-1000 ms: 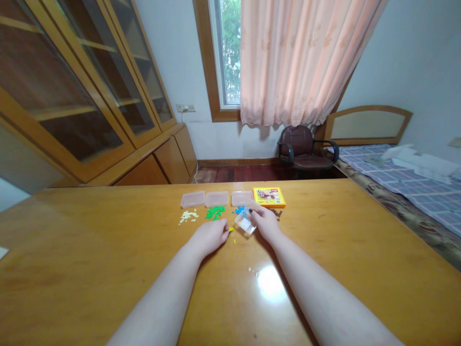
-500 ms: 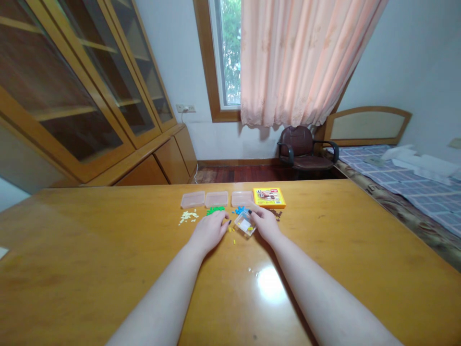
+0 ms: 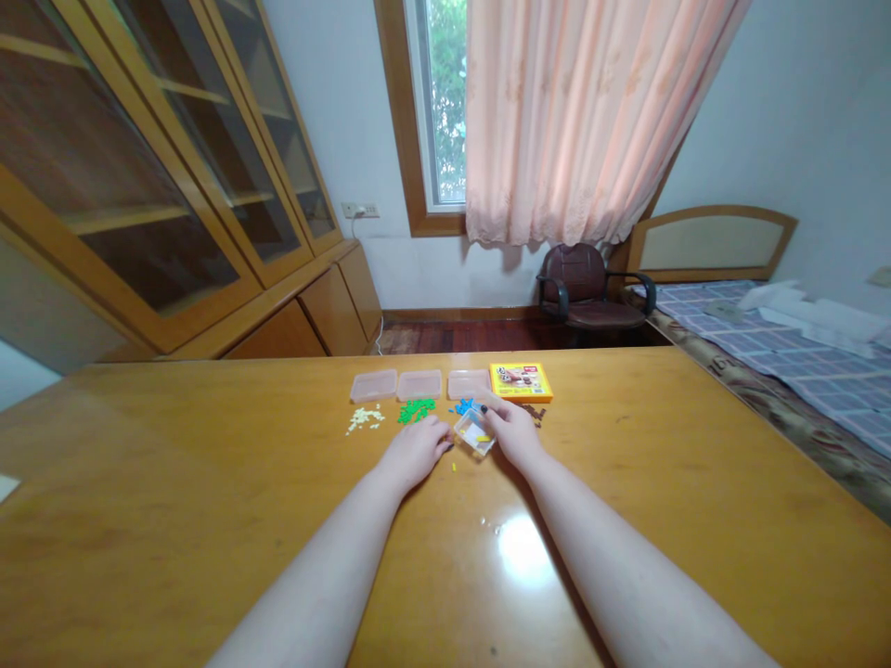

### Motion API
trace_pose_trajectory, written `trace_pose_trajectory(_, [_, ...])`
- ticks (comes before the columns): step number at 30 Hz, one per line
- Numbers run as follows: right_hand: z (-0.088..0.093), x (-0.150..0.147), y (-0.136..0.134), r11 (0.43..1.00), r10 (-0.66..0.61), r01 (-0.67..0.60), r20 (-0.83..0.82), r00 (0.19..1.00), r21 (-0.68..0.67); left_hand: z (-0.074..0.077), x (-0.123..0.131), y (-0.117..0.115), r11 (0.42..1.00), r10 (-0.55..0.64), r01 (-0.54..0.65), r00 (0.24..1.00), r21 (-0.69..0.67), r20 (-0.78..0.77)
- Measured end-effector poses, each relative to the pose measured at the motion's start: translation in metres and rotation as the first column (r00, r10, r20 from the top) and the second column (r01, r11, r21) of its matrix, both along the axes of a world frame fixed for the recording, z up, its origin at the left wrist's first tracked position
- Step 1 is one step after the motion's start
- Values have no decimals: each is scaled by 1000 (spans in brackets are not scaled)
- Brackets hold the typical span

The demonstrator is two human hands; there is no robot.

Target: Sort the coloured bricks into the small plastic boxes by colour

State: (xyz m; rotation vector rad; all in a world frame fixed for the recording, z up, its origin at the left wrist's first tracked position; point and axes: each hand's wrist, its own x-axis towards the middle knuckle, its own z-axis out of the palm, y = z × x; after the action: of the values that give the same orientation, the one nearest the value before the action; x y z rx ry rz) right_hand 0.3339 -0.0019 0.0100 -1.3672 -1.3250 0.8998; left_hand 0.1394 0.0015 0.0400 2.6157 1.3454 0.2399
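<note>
My right hand [image 3: 513, 429] grips a small clear plastic box [image 3: 476, 433] by its right side, tilted, with yellow pieces [image 3: 484, 439] inside. Beside the box's left edge, my left hand [image 3: 418, 450] is closed, thumb and fingertips together low over the table. Whatever those fingertips hold is hidden. One loose yellow piece [image 3: 454, 467] lies just in front of the box. Small green pieces [image 3: 416, 410] are heaped beyond my left hand, and blue pieces [image 3: 464, 406] lie behind the box. Brown pieces [image 3: 535, 414] show past my right hand; pale cream pieces [image 3: 366, 417] are spread at the left.
Three clear plastic trays, left [image 3: 373, 385], middle [image 3: 419, 385] and right [image 3: 468, 384], stand in a row behind the pieces. A yellow printed box [image 3: 521, 381] adjoins them. The wooden table [image 3: 174, 520] ends at its far edge, before a brown armchair [image 3: 588, 288].
My left hand has shifted right and toward me, up to the small box. The green heap is more exposed, and the yellow pieces beside the box are out of sight.
</note>
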Motion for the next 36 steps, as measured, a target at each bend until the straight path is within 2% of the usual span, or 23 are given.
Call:
trace_pose_trajectory(6, [-1,1,0,1000,-10,10,9,1000,-4,1,-1,2,998,56,-56,998,8,17])
trace_pose_trajectory(11, [2,0,-2,1000,0,2,99,995,-13,17,-9,2,963,156,-205,955,178,253])
trace_pose_trajectory(13, [5,0,-4,1000,26,-24,135,991,-13,21,-8,-1,955,107,-186,943,233,316])
trace_pose_trajectory(16, [7,-1,-5,999,53,-54,120,991,4,20,-3,-6,967,-18,-46,968,249,249])
trace_pose_trajectory(18, [7,-1,-4,999,47,-49,101,994,10,19,-1,-8,973,-43,-5,979,231,199])
trace_pose_trajectory(21, [4,0,-2,1000,22,-22,79,997,-4,22,-5,-6,980,-3,-39,978,197,209])
trace_pose_trajectory(23, [2,0,-1,1000,6,-6,61,998,-12,25,-11,-4,990,-24,-3,981,141,190])
trace_pose_trajectory(26, [1,0,-1,1000,4,-4,29,1000,-12,26,-16,-4,991,-129,133,982,-24,137])
trace_pose_trajectory(29, [3,0,-1,1000,1,-1,22,1000,-8,21,-15,-5,958,-184,210,973,-194,143])
trace_pose_trajectory(32, [3,0,-2,1000,-14,14,31,999,-6,16,-11,-4,940,-175,208,974,-271,141])
trace_pose_trajectory(36, [3,0,-2,1000,-13,13,32,999,-8,11,-8,-2,952,-135,164,983,-257,127])
